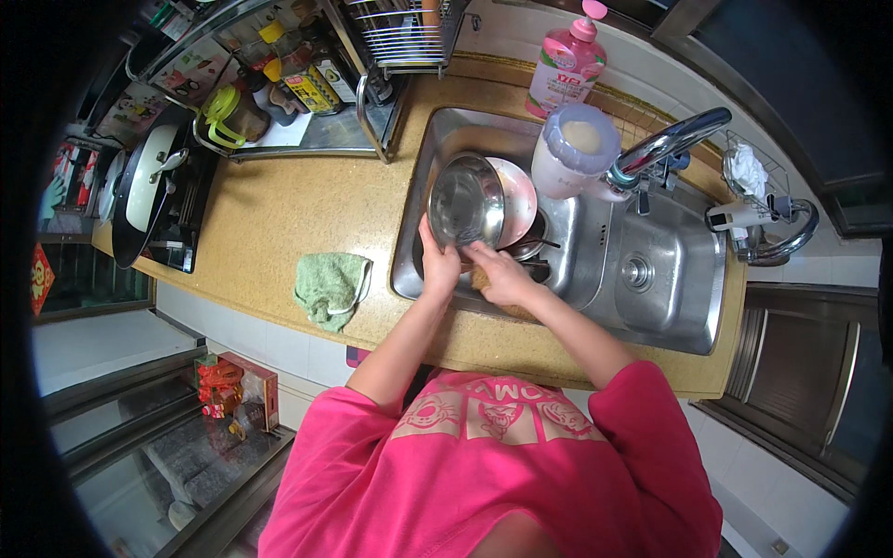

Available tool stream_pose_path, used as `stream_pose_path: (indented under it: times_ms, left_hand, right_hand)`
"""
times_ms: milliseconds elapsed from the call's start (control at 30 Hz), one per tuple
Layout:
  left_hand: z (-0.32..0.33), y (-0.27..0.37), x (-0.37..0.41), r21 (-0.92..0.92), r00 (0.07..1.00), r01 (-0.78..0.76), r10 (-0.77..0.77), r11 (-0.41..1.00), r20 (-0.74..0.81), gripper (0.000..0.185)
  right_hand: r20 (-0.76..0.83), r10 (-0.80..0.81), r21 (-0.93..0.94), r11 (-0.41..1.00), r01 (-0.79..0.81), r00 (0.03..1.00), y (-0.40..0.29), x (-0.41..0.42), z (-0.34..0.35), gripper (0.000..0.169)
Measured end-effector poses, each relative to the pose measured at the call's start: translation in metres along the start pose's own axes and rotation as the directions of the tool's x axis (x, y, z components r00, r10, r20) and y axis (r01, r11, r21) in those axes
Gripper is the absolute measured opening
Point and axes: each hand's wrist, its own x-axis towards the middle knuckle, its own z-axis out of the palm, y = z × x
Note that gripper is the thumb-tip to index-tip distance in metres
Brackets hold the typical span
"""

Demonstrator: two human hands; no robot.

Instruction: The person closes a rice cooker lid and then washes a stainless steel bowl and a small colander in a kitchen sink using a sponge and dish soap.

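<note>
Over the left basin of a stainless steel double sink (593, 279), my left hand (439, 261) grips a metal bowl (466, 199) by its near left side. My right hand (499, 272) reaches to the bowl's near rim; a brown scrubbing pad or cloth (480, 277) shows beneath its fingers. Right behind the bowl lies a white and pink plate (516, 199). More dishes and a dark utensil (548, 242) sit low in the basin, partly hidden by my hands and the bowl.
A chrome faucet (673, 143), a lidded plastic container (573, 153) and a pink pump bottle (566, 70) stand at the sink's back. A green cloth (331, 286) lies on the counter (300, 202) at left. A metal rack (363, 118) holds bottles; a pan (146, 188) is at far left.
</note>
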Motion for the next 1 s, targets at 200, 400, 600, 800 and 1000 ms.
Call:
stream_pose_path:
  times_ms: [200, 400, 600, 800, 1000]
  left_hand:
    - [-0.025, 0.003, 0.012, -0.113, 0.991, 0.087, -0.074, 0.990, 0.114, 0.076]
    - [-0.025, 0.042, -0.001, -0.015, 0.883, 0.372, -0.349, 0.928, 0.315, 0.074]
    - [-0.014, 0.043, -0.009, -0.015, 0.815, 0.435, -0.386, 0.900, 0.432, 0.073]
    - [-0.007, 0.041, -0.011, -0.048, 0.878, 0.405, -0.374, 0.913, 0.297, 0.073]
    - [-0.005, 0.030, 0.004, -0.081, 0.944, 0.304, -0.288, 0.949, 0.161, 0.078]
  right_hand:
    - [0.133, -0.023, -0.200, 0.979, 0.049, 0.991, -0.004, 0.000, -0.018, 0.071]
    - [0.115, -0.006, -0.692, 0.717, 0.084, 0.993, 0.049, 0.004, -0.038, 0.062]
    - [-0.014, -0.143, -0.849, 0.525, 0.064, 0.990, 0.066, 0.025, -0.040, 0.053]
    - [-0.037, -0.076, -0.736, 0.677, 0.024, 0.996, 0.061, 0.012, -0.054, 0.051]
    - [0.202, 0.056, -0.040, 0.998, -0.048, 0.978, 0.027, 0.001, -0.031, 0.061]
